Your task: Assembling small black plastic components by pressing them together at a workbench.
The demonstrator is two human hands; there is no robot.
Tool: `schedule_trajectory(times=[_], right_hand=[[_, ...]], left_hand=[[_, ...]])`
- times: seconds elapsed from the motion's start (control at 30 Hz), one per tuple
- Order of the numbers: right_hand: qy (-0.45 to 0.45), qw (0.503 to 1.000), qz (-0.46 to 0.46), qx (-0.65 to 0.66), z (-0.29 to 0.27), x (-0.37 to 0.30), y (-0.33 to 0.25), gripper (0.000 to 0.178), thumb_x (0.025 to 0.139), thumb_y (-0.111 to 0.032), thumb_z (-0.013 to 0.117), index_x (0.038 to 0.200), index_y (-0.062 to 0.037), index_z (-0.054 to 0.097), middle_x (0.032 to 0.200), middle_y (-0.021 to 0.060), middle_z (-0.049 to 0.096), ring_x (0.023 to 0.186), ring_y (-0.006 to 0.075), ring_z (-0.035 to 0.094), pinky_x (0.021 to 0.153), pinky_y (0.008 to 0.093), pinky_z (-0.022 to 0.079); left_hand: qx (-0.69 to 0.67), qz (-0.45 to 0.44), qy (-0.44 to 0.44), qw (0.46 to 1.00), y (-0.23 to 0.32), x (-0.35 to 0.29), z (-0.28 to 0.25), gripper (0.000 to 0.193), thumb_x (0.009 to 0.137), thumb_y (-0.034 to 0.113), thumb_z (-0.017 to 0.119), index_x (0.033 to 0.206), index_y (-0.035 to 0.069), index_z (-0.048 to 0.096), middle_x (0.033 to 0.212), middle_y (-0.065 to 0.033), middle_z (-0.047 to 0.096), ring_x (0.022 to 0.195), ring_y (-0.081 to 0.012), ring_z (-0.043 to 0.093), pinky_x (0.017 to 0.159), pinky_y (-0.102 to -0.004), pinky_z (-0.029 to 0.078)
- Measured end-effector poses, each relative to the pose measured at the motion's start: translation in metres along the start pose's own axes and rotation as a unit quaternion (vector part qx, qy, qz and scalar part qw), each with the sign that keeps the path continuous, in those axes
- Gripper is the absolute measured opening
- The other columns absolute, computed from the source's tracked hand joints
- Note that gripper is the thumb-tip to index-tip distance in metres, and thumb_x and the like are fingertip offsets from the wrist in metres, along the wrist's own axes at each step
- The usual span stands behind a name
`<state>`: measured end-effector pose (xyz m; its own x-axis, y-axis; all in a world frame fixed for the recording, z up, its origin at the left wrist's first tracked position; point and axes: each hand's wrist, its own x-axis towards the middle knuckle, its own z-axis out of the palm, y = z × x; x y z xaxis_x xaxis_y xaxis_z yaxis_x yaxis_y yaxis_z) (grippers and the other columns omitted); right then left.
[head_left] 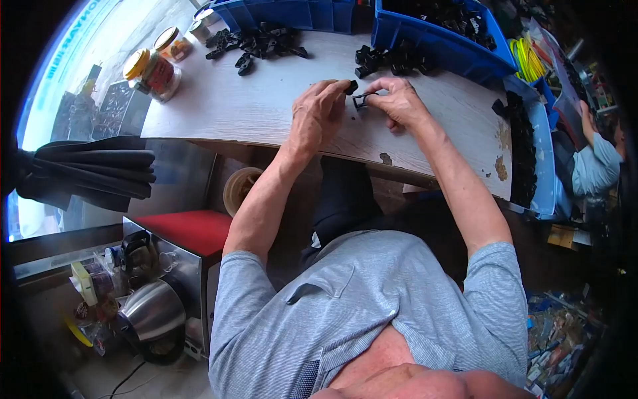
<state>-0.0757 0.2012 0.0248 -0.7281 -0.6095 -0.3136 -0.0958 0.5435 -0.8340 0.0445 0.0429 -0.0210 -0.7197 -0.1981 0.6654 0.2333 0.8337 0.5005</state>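
Over the middle of the white table, my left hand is closed on a small black plastic part, which pokes out past the fingertips. Close by on the right, my right hand pinches a small black frame-shaped piece between thumb and fingers. The two pieces are near each other; I cannot tell whether they touch. Behind my hands lie a loose pile of black plastic parts at the back left and a smaller pile at the back right.
A blue bin with black parts stands at the back right, another blue bin behind the left pile. Yellow-lidded jars stand at the left edge. A light-blue crate adjoins the table's right side. Another person is at far right.
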Motion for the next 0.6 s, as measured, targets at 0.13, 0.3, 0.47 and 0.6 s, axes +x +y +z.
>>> schedule_trajectory(times=[0.13, 0.3, 0.47, 0.6], right_hand=[[-0.01, 0.999, 0.039, 0.012, -0.0036, 0.0034, 0.0041, 0.025, 0.087, -0.022, 0.071, 0.109, -0.0112, 0.069, 0.057, 0.0001, 0.053, 0.042, 0.0108, 0.052, 0.036, 0.028, 0.041], [0.009, 0.998, 0.03, 0.047, -0.0004, -0.0008, 0.0032, 0.033, 0.084, -0.021, 0.074, 0.114, -0.0083, 0.067, 0.059, 0.0013, 0.055, 0.042, 0.011, 0.053, 0.036, 0.0274, 0.041], [-0.014, 0.999, 0.01, 0.037, -0.008, -0.0031, 0.0068, 0.045, 0.08, -0.023, 0.079, 0.12, -0.0071, 0.065, 0.066, 0.0052, 0.06, 0.047, 0.0139, 0.056, 0.044, 0.0317, 0.05], [-0.031, 0.999, 0.01, 0.039, -0.0094, -0.0053, 0.0101, 0.045, 0.078, -0.021, 0.08, 0.119, -0.0064, 0.066, 0.067, 0.0057, 0.061, 0.048, 0.0129, 0.055, 0.044, 0.0312, 0.05]], left_hand=[[-0.007, -0.01, -0.025, 1.0, 0.0082, 0.0024, -0.0004, 0.029, 0.086, 0.0, 0.067, 0.114, 0.006, 0.07, 0.104, -0.0138, 0.072, 0.092, -0.0337, 0.069, 0.082, -0.0381, 0.055], [0.019, 0.006, -0.058, 0.998, 0.0026, 0.0021, -0.0014, 0.031, 0.084, -0.001, 0.067, 0.114, 0.005, 0.07, 0.105, -0.014, 0.072, 0.094, -0.0335, 0.068, 0.084, -0.0393, 0.054], [0.021, 0.013, -0.051, 0.998, 0.0009, 0.0039, 0.0006, 0.03, 0.084, 0.001, 0.067, 0.113, 0.004, 0.071, 0.106, -0.0148, 0.072, 0.094, -0.0341, 0.068, 0.083, -0.0392, 0.055], [-0.002, 0.014, -0.057, 0.998, 0.0049, 0.007, 0.0042, 0.029, 0.085, 0.002, 0.066, 0.114, 0.004, 0.07, 0.106, -0.0156, 0.072, 0.095, -0.0341, 0.068, 0.084, -0.0392, 0.055]])
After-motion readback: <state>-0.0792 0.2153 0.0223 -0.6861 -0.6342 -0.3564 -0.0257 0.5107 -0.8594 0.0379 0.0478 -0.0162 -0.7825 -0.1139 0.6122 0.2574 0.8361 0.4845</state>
